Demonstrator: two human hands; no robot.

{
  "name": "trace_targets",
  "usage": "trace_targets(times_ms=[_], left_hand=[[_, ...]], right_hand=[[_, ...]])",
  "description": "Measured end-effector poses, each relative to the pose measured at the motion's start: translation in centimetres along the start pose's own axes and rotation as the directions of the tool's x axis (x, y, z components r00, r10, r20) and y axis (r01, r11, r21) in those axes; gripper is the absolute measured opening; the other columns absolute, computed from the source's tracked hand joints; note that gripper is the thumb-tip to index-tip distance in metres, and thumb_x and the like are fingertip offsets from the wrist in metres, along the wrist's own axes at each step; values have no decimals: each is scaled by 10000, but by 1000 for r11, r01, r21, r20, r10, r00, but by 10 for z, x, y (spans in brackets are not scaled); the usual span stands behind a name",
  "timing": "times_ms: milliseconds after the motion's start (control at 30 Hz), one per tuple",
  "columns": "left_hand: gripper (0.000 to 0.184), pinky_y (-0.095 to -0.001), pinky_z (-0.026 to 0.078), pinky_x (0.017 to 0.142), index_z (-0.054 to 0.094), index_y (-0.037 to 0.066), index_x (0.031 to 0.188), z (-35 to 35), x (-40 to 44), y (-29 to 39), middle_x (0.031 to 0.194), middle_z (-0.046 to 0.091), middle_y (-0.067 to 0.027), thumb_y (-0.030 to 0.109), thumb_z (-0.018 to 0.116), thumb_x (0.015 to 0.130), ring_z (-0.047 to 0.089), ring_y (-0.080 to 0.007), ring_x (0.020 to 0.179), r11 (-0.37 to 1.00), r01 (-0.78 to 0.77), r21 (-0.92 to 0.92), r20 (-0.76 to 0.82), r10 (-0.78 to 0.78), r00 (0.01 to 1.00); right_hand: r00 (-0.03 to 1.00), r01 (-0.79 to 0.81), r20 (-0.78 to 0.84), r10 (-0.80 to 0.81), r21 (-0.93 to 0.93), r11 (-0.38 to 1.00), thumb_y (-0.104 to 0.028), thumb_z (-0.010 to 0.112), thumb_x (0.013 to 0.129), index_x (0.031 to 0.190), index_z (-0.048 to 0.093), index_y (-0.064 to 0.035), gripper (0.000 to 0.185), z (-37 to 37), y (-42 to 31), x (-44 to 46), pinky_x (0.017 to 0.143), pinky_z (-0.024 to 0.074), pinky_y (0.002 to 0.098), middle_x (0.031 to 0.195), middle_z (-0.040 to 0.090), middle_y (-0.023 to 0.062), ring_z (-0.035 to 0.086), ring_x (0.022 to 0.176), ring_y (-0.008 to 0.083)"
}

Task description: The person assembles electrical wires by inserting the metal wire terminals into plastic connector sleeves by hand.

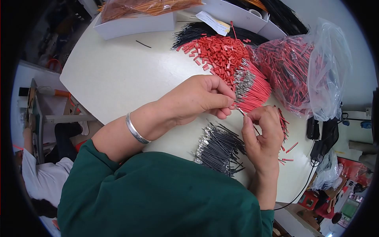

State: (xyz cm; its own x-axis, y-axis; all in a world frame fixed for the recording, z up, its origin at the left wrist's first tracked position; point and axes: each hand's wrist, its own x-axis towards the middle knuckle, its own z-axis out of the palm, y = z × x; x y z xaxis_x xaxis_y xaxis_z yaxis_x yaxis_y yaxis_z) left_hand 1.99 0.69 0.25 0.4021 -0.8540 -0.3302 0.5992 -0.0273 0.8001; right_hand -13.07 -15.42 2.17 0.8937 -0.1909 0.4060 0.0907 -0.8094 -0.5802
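My left hand [201, 96], with a silver bracelet on its wrist, pinches something small and reddish, mostly hidden by the fingertips, beside the pile of red connector housings [223, 53]. Close to its right, my right hand [263, 132] has thumb and forefinger closed on a short black wire [240, 111], whose metal end points at the left fingertips. Red wires with metal terminals [252, 89] lie just beyond both hands. Nearer to me, a bundle of black wires with metal terminals [219, 148] rests on the table [114, 75].
A clear plastic bag of red and black wires [292, 71] stands at the right. White boxes [138, 27] line the far edge, one with orange wires. Loose red pieces lie right of my right hand. Another person [47, 173] is at the far left.
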Motion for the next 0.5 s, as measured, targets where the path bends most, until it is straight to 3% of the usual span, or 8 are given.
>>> trace_targets(times_ms=[133,233,433,500], left_hand=[[131,-276,593,741,640,0,1057,0,0,-1,938,704,-80,62,707,962,694,-135,803,999,-32,36,-2,32,999],[130,-274,590,735,640,2,1053,1,-1,0,935,705,-79,64,709,961,690,-132,795,999,-35,34,1,35,999],[120,-268,582,729,642,2,1043,1,-1,2,929,706,-80,60,706,960,682,-128,780,999,5,50,-13,-5,1000],[114,-267,582,729,643,1,1040,1,-1,2,926,706,-79,55,704,959,681,-127,779,998,-9,60,-14,10,1000]], right_hand=[[993,-102,70,94,120,987,52,699,780,820,592,-27,139,-1,-2,-2,686,425,374,789,583,85,534,743,259],[995,-81,73,75,84,993,55,703,772,819,596,-29,144,-2,1,-1,688,427,375,793,584,85,534,748,263],[992,119,-16,-121,-99,988,53,718,753,832,615,-30,154,-1,-3,2,692,429,388,789,583,82,530,758,275],[997,75,9,-74,-25,997,45,714,775,842,623,-21,131,-2,-1,1,680,439,368,791,587,81,540,742,252]])
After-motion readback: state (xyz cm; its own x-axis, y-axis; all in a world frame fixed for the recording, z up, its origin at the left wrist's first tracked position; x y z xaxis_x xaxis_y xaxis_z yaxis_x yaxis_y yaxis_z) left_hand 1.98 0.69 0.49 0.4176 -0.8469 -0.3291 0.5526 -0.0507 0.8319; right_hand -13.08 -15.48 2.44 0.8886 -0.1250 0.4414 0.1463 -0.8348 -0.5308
